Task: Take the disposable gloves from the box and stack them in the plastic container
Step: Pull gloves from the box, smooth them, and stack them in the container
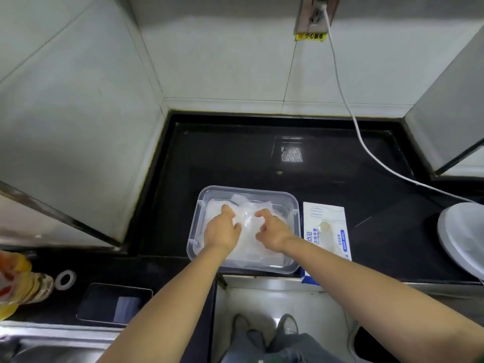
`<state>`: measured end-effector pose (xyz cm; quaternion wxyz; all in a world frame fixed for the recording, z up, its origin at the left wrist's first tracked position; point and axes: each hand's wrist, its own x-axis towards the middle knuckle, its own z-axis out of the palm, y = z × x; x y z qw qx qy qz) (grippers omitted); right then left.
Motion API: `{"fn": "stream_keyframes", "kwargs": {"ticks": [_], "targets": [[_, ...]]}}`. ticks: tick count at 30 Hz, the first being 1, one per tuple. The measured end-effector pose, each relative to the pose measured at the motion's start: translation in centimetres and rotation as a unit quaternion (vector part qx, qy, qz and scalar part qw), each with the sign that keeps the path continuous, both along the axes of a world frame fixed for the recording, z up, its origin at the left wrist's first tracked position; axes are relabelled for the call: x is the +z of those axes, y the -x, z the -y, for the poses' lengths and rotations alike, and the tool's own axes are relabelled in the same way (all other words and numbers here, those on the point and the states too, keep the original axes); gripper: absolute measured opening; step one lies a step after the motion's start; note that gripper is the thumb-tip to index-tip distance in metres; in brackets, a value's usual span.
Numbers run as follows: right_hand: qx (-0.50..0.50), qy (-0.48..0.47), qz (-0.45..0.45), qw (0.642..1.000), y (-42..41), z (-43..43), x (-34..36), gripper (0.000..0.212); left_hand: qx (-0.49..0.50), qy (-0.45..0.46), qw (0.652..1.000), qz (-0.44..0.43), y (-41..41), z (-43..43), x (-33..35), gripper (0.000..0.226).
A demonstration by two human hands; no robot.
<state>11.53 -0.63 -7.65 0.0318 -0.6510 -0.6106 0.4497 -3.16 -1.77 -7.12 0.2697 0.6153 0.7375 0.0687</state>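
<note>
Head view: "次性手套" on glove box

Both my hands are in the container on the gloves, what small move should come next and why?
Probably let go and press the gloves flat: the left hand and right hand grip a crumpled bunch that sits puffed up in the container, not yet a neat stack.

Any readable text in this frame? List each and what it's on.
"小心触电": yellow sticker under the wall socket.
"次性手套": blue print on the glove box; the start of the line is hidden.
The larger blue characters above it and the small print on the box are too blurred to read.
</note>
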Motion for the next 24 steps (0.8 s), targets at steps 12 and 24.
{"fn": "stream_keyframes", "kwargs": {"ticks": [12, 24], "targets": [[0.056, 0.102, 0.049, 0.992, 0.3, -1.3, -3.1, 0.084, -0.043, 0.174, 0.983, 0.039, -4.3, -1.7, 0.1, 0.047], [0.114, 0.113, 0.133, 0.978, 0.4, -0.9, -3.9, 0.112, -0.047, 0.233, 0.971, -0.022, 0.4, -1.5, -3.7, 0.109]]}}
